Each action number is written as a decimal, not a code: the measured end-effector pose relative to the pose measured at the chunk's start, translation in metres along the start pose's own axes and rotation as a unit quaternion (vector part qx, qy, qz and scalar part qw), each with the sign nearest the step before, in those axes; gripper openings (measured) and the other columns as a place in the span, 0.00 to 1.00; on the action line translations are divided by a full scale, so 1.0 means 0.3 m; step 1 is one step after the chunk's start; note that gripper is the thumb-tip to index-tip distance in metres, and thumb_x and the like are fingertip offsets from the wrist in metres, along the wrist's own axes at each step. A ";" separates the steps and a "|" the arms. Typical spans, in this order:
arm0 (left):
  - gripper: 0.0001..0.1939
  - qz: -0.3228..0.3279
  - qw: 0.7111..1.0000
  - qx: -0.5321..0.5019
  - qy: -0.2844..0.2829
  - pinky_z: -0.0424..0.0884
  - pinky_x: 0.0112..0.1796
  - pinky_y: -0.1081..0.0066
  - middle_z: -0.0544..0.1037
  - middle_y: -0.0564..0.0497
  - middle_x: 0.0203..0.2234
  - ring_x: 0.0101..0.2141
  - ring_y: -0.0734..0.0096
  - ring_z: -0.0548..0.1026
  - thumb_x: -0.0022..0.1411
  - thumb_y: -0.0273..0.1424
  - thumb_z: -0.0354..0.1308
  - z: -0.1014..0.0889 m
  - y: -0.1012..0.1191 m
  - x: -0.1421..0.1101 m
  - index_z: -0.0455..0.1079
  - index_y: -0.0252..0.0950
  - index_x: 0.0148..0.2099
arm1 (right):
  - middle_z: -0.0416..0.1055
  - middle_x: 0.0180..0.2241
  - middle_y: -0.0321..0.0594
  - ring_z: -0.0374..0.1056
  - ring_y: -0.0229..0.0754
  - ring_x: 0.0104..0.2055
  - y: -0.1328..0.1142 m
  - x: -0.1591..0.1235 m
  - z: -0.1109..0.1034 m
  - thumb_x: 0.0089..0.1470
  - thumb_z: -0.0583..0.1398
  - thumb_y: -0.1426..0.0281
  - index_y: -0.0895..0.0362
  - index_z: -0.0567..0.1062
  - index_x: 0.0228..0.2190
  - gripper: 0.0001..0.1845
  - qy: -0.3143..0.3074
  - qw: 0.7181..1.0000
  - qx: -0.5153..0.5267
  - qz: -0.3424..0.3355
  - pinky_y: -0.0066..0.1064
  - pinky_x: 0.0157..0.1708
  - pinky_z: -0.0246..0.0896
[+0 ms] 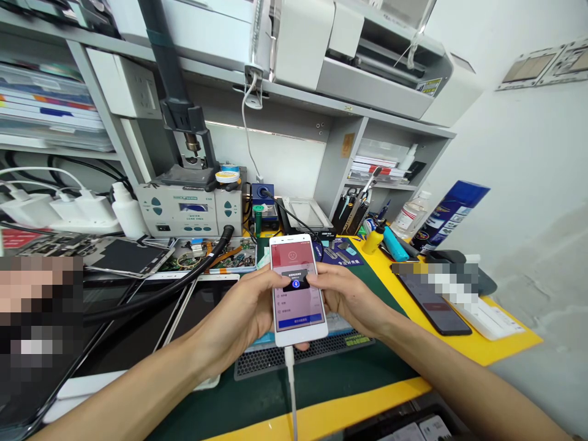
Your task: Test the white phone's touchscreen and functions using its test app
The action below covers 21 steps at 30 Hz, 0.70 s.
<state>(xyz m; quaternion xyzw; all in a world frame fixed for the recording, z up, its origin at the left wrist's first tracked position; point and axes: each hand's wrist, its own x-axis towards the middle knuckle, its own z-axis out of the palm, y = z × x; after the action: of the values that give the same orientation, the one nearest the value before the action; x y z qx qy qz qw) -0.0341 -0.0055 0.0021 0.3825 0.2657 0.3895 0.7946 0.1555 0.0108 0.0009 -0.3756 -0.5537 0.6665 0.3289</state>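
A white smartphone (pixel 301 337) is held upright between my two hands, its screen lit with a red top area and a dark pop-up in the middle. My left hand (pixel 255 300) grips its left edge, the thumb lying over the screen. On the other side my right hand (pixel 344 297) wraps the right edge, its thumb also on the glass near the pop-up. A white cable (pixel 290 373) is plugged into the phone's bottom and runs down out of view. Most of the fingers are hidden behind the phone.
Below the phone lies a green mat (pixel 215 407) on a yellow surface. Left are several phones and a thick black hose (pixel 184 278); behind stands a grey soldering station (pixel 188 211). At right are a dark phone (pixel 434 303), a blue can (pixel 452 214) and a yellow bottle (pixel 373 240).
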 end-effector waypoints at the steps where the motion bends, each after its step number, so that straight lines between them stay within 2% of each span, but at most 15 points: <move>1: 0.24 -0.001 1.000 0.000 0.001 0.78 0.32 0.48 0.76 0.36 0.50 0.44 0.46 0.77 0.65 0.29 0.53 0.001 0.001 0.000 0.63 0.35 0.63 | 0.77 0.29 0.37 0.70 0.38 0.30 0.000 0.000 0.000 0.58 0.59 0.60 0.52 0.73 0.52 0.22 0.000 1.000 0.000 -0.001 0.33 0.37 0.65; 12: 0.23 0.000 1.000 0.003 0.007 0.78 0.32 0.49 0.77 0.38 0.47 0.39 0.52 0.77 0.65 0.29 0.53 0.007 0.004 0.001 0.64 0.36 0.62 | 0.77 0.29 0.37 0.69 0.38 0.28 0.005 0.001 -0.001 0.57 0.60 0.60 0.52 0.73 0.52 0.22 -0.001 1.000 0.001 -0.006 0.33 0.37 0.65; 21: 0.22 0.001 1.000 0.002 0.007 0.78 0.31 0.49 0.77 0.36 0.48 0.40 0.51 0.77 0.65 0.28 0.53 0.011 0.005 0.002 0.64 0.34 0.61 | 0.77 0.28 0.37 0.69 0.38 0.28 0.005 0.002 -0.001 0.58 0.59 0.61 0.52 0.73 0.53 0.21 0.000 1.000 0.000 -0.007 0.33 0.37 0.65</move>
<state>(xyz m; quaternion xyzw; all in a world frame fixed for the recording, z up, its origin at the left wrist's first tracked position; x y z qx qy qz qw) -0.0320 -0.0056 0.0052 0.3817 0.2714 0.3920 0.7918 0.1554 0.0112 -0.0007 -0.3717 -0.5564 0.6644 0.3330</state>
